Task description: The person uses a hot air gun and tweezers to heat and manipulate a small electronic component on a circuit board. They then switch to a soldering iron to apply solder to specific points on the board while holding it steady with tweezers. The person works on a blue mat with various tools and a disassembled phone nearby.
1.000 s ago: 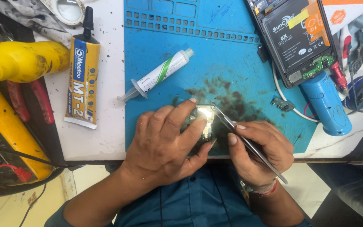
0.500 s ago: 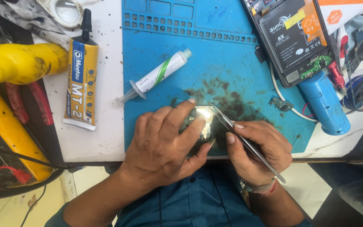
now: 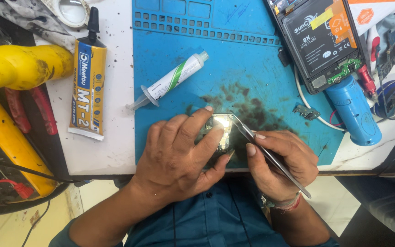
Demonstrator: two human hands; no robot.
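The blue mat (image 3: 252,59) is covering most of the white bench (image 3: 115,132), and the work is going on at its near edge, above a dark smudge of grime. By the look of it, the step in hand is fine picking at a small circuit board (image 3: 220,132).

The left hand (image 3: 179,155) is clamping the board from the left, fingers curling over its top edge and thumb pressing from below, so much of it is lying hidden under that hand. The right hand (image 3: 277,162) is closing round metal tweezers (image 3: 257,142), pinching them pen-fashion; their tips are touching the board's upper right corner. The two hands are sitting close together, the board between them.

The next move, as I judge it, is calling for a steady left grip and a very slight, exact nudge of the tweezer tips, since the part being worked is too small to make out.

Farther off, a yellow tool (image 3: 19,68) is lying at the far left, a glue tube (image 3: 87,82) beside it, and a syringe (image 3: 170,82) on the mat. A blue cylinder (image 3: 353,110) is lying to the right, well apart.
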